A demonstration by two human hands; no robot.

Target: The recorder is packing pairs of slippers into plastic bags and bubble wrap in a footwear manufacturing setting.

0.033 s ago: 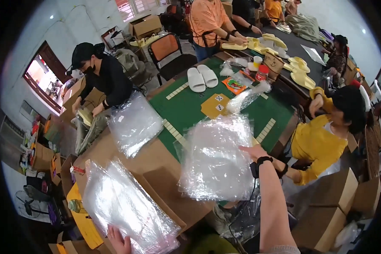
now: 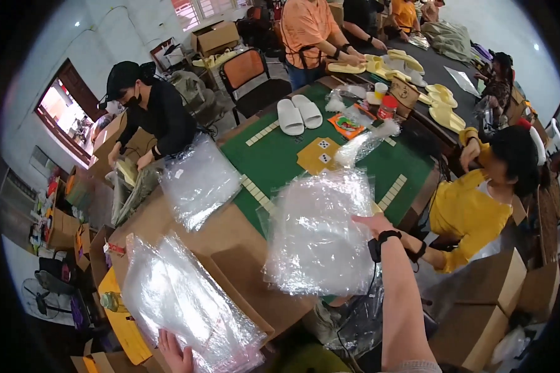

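Note:
My left hand (image 2: 175, 353) lies with fingers stretched on the near end of a thick stack of clear plastic bags (image 2: 190, 304), at the lower left. Farther right, my right hand (image 2: 374, 224) rests at the right side of another pile of clear plastic bags (image 2: 317, 248), index finger extended across it. This pile covers the near part of a green table mat (image 2: 255, 152) and brown cardboard (image 2: 236, 245). My right wrist wears a black band. Behind it, the forearm of a person in yellow partly shows.
A third bag pile (image 2: 199, 180) lies beside a person in black (image 2: 162, 102). White slides (image 2: 298, 115), an orange packet (image 2: 344, 125) and a red-lidded jar (image 2: 387, 107) stand on the mat. Yellow slippers (image 2: 442, 102) lie farther back. An open carton (image 2: 479, 311) sits at lower right.
My hands and the bag piles keep their places. The person in yellow at the right has shifted the head and raised hand slightly.

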